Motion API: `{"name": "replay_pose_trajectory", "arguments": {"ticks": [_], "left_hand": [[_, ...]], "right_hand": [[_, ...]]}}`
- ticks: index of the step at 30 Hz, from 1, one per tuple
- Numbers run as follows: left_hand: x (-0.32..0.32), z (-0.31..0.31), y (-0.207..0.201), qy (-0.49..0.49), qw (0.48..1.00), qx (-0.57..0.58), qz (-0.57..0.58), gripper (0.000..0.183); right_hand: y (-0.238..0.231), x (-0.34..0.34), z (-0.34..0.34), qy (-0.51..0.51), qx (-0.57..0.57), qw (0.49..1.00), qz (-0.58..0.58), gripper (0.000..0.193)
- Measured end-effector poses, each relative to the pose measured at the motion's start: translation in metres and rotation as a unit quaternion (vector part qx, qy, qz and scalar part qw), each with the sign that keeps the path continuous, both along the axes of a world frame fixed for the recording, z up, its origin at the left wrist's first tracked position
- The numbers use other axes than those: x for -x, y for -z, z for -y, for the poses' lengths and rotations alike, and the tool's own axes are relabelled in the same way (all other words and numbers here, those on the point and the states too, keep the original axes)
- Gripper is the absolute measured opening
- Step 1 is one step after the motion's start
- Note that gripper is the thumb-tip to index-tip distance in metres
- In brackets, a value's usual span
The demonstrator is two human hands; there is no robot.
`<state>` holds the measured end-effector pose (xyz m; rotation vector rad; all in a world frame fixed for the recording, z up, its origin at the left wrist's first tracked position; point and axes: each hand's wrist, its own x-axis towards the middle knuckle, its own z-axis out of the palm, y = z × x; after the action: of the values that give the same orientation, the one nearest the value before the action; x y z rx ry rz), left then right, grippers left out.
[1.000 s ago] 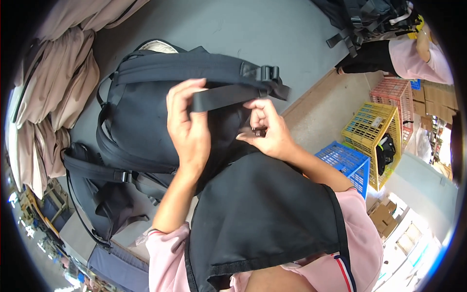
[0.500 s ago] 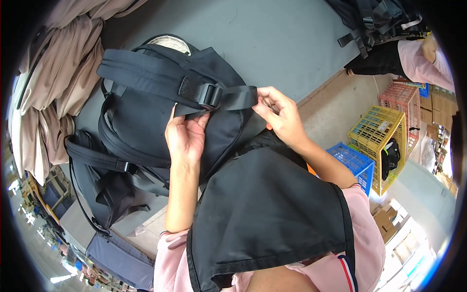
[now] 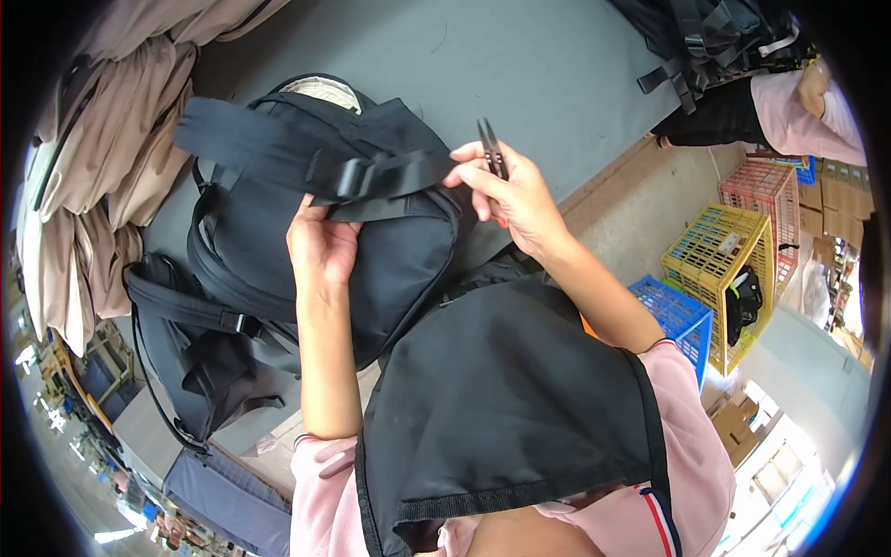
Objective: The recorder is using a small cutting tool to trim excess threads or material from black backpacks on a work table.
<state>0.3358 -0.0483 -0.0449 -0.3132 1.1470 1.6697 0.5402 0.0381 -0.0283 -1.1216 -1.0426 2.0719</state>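
Note:
A black backpack (image 3: 269,241) lies on the grey table, its pale lining showing at the far end. My left hand (image 3: 322,246) has its fingers closed under a padded shoulder strap (image 3: 243,139), lifting it near the black plastic buckle (image 3: 353,178). From the buckle a webbing strap (image 3: 401,174) runs right, blurred by motion. My right hand (image 3: 522,206) is closed around small dark thread snips (image 3: 492,150), blades pointing up and away. Its index fingertip is beside the webbing's end; I cannot tell whether they touch.
Beige fabric pieces (image 3: 139,121) hang at the left. Another black bag (image 3: 209,367) lies at the near left edge. More black bags (image 3: 715,37) sit at the far right, by another person (image 3: 789,116). Yellow (image 3: 719,237), blue (image 3: 673,311) and red crates (image 3: 766,200) stand right.
Both hands and the strap have shifted left. My right hand has moved off the webbing loop it pinched, and the snips' blades now show upright.

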Motion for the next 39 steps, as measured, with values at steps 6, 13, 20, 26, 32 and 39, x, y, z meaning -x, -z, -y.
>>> {"name": "replay_pose_trajectory", "arguments": {"ticks": [6,13,20,26,32,39], "left_hand": [[0.004,-0.004,0.005,-0.022,0.997,0.051,0.053,0.035],[-0.001,-0.005,0.0,-0.015,0.998,0.052,0.014,0.033],[-0.023,0.034,-0.023,0.231,0.938,0.038,-0.255,0.027],[-0.02,0.009,-0.032,0.412,0.691,0.021,-0.594,0.03],[-0.006,-0.002,-0.051,0.527,0.584,0.058,-0.615,0.051],[0.01,-0.016,-0.036,0.51,0.443,-0.039,-0.736,0.031]], "right_hand": [[-0.002,-0.015,0.014,-0.014,-0.046,0.998,0.029,0.015],[-0.006,-0.005,0.029,-0.101,-0.287,0.947,0.103,0.017],[-0.008,-0.012,0.043,-0.083,-0.175,0.964,0.181,0.044],[0.0,-0.006,0.064,-0.011,-0.13,0.979,0.159,0.049],[0.001,-0.006,0.067,0.008,-0.115,0.979,0.166,0.049],[-0.003,0.001,0.067,0.009,-0.134,0.966,0.223,0.042]]}}
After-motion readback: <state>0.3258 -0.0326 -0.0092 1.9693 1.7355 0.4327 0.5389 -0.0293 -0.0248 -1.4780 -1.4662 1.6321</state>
